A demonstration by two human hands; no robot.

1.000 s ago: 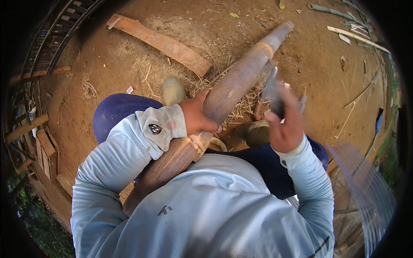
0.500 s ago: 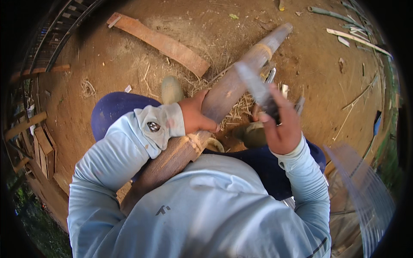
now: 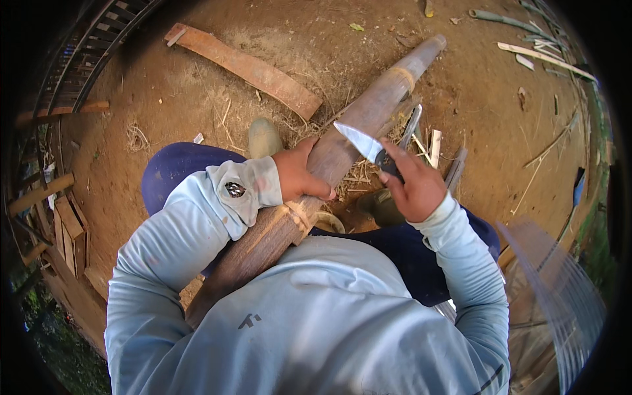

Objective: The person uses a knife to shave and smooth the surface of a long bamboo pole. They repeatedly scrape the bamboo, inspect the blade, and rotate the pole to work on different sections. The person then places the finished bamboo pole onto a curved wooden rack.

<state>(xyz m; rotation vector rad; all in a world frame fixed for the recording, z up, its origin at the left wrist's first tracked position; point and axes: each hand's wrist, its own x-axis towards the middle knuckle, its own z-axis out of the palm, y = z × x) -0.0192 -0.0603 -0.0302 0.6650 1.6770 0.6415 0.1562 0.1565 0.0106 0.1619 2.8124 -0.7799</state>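
A thick brown bamboo pole (image 3: 359,125) lies slantwise across my lap, its far end toward the upper right. Around the pole, just beyond a pale scraped joint (image 3: 299,214), my left hand (image 3: 297,174) is closed with the thumb on top. My right hand (image 3: 416,184) grips the dark handle of a knife (image 3: 361,143). The blade points up and left, over the pole's right side, its tip above the bamboo's surface. Whether the blade touches the bamboo I cannot tell.
Past my knees, a flat rusty-brown board (image 3: 250,69) rests on the dirt ground. Shavings and a pale wood piece (image 3: 434,146) lie right of the pole. Bamboo strips (image 3: 546,59) are at the far right, and a clear corrugated sheet (image 3: 556,296) stands by my right side.
My right hand has swung the knife slightly left and down, from beside the pole to over it. The left hand and the pole stay in place.
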